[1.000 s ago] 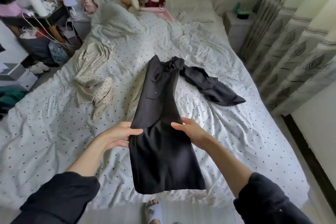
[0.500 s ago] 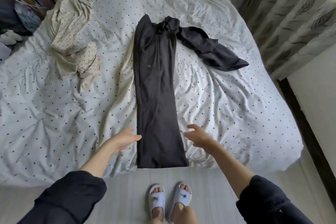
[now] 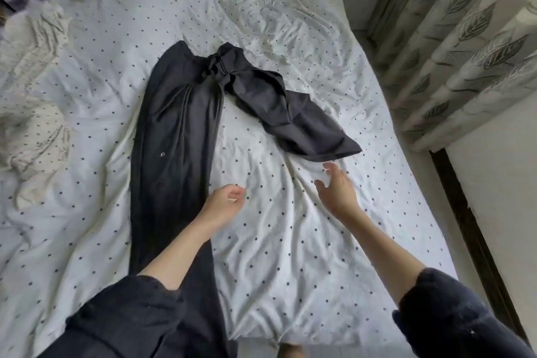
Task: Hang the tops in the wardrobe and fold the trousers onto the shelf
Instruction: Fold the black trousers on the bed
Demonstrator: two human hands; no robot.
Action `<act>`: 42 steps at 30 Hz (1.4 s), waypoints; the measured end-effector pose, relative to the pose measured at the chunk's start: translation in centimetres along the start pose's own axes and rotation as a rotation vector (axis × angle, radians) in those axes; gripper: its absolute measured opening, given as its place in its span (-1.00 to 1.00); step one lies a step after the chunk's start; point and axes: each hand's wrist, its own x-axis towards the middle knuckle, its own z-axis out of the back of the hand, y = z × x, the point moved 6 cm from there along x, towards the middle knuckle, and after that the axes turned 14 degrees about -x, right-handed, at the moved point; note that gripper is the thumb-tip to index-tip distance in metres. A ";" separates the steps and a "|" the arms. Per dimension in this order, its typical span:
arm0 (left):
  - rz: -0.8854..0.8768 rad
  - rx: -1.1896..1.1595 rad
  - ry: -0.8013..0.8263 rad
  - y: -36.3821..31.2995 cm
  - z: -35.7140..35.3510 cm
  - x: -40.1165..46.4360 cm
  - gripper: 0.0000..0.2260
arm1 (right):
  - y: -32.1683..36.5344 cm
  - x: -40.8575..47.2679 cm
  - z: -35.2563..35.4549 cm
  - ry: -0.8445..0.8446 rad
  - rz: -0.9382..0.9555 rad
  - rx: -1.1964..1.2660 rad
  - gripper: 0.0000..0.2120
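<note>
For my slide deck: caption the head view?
Both hands reach toward dark trousers spread on a dotted bedsheet.

Dark trousers (image 3: 174, 136) flat on the dotted bed sheet (image 3: 290, 241), 1 leg straight, the other crumpled rightward.

Both hands (image 3: 223, 200) (image 3: 338, 190) outstretched, empty

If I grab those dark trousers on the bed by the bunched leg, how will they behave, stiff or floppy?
Probably floppy: the dark trousers already crumple and fold at the bunched leg. They look thin and light, so the straight leg would likely trail and drag. The wrinkled bedsheet may catch them somewhat rather than let them slide.
</note>
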 end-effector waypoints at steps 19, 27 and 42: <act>-0.703 0.587 -0.286 -8.8 -10.6 10.3 -0.94 | -6.7 10.0 3.6 -0.229 0.065 0.246 -0.74; -0.611 0.365 -0.155 -6.8 -7.6 0.9 -0.90 | -8.3 0.5 2.9 -0.177 -0.065 0.399 -0.78; -0.402 0.783 0.414 8.6 -8.1 -17.9 -0.72 | -13.8 -23.7 -6.3 -0.092 -0.161 0.228 -0.86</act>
